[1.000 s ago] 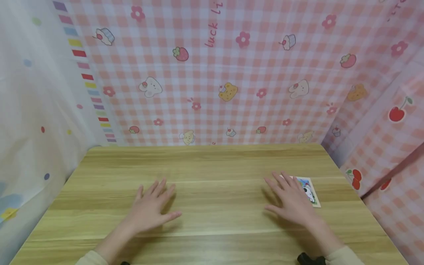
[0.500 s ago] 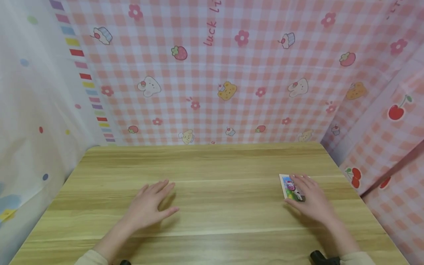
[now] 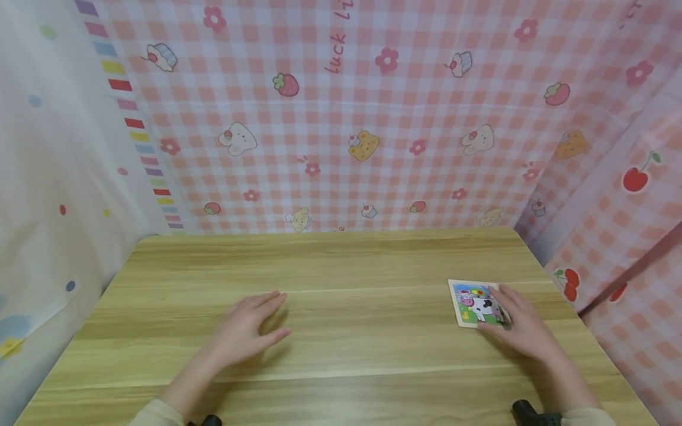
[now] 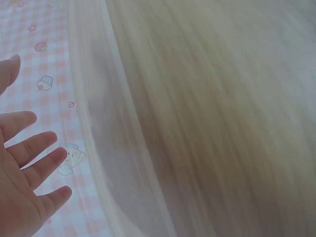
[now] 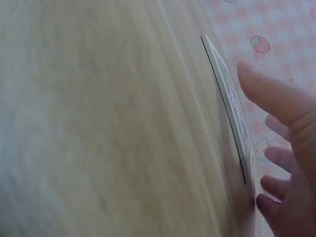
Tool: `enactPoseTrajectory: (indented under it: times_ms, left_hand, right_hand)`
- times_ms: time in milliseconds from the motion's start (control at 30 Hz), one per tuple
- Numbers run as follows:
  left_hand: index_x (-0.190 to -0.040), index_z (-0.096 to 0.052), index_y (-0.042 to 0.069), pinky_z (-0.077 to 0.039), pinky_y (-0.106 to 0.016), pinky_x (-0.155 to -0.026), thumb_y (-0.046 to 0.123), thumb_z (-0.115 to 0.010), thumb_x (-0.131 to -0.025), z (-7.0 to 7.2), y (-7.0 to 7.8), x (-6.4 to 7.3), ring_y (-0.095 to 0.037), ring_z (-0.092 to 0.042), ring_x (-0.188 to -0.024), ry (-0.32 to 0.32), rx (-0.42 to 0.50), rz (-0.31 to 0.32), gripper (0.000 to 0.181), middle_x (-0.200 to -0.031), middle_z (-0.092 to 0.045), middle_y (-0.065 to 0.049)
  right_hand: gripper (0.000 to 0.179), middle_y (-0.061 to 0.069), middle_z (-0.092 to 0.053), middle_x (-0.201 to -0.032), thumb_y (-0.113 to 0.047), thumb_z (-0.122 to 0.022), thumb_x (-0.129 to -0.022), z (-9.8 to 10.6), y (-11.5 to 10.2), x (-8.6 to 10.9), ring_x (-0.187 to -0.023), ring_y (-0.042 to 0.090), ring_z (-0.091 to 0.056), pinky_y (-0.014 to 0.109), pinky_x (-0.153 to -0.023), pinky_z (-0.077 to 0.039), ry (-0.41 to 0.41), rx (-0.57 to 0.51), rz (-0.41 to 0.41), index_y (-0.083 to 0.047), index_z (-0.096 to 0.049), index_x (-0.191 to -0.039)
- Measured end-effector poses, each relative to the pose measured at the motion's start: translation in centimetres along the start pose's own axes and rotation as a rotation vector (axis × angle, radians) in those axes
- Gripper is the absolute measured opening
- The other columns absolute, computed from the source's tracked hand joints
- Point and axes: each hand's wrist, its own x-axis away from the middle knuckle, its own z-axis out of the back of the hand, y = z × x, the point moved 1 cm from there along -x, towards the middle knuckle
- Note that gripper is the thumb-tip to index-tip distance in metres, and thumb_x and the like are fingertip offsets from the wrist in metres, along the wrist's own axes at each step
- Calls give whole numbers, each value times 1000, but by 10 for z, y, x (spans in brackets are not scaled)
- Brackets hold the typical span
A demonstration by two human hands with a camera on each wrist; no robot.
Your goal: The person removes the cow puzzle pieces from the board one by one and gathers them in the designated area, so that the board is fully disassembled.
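A small square picture board (image 3: pixel 471 305) with a pale border and a spotted cow printed on it lies flat at the right of the table. My right hand (image 3: pixel 524 328) is over its right side, thumb near the front edge and fingers near the back corner, hiding that part. In the right wrist view the board (image 5: pixel 228 96) appears edge-on, and the thumb (image 5: pixel 269 94) stands apart from it. Fingers relaxed and holding nothing, my left hand (image 3: pixel 242 331) hovers above the left half of the table; the left wrist view shows its fingers (image 4: pixel 42 168) spread.
The wood-grain table (image 3: pixel 346 343) ends at a pink checked cloth (image 3: pixel 330 118) hung behind it. A white dotted cloth (image 3: pixel 58 177) hangs at the left, and another checked cloth (image 3: pixel 634 236) at the right. Black wrist gear (image 3: pixel 533 411) shows below the right hand.
My right hand has moved right across the board, uncovering the cow picture. The left hand's fingers have drawn closer together, with the hand nearly in place. The board has stayed put.
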Motion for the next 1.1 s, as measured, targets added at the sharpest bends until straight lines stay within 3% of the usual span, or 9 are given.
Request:
enactPoseTrajectory:
  times_ms: [133, 400, 800, 1100]
  left_hand:
    - [-142, -54, 7, -39, -59, -106, 48, -68, -90, -4, 6, -5, -39, -52, -126, -2, 34, -19, 68, -142, -54, -17]
    - [-141, -53, 1, -38, -57, -108, 41, -69, -91, -17, 24, -16, -42, -49, -128, -31, 131, -73, 65, -141, -53, -21]
    - [-143, -51, 4, -34, -56, -111, 36, -69, -92, -29, 51, -40, -41, -46, -132, -69, 199, -113, 63, -145, -48, -21]
    - [-141, -53, 2, -34, -53, -111, 32, -71, -92, -36, 65, -50, -40, -46, -132, -48, 238, -138, 60, -145, -48, -21]
  right_hand:
    - [84, 40, -28, -148, -35, -82, -80, -2, 4, 2, -131, 61, -28, 75, -100, -27, -52, -17, 6, 7, -45, -143]
    - [70, 36, -39, -144, -30, -81, -82, -5, 1, -1, -127, 57, -38, 70, -98, -36, -59, 60, 72, 6, -54, -136]
    - [63, 30, -49, -139, -33, -81, -81, -24, -36, -14, -123, 53, -47, 68, -98, -39, -39, 121, 210, 1, -61, -131]
    - [62, 23, -46, -146, -37, -78, -85, -40, -65, -26, -129, 47, -44, 63, -102, -39, -105, 102, 185, -6, -60, -136]
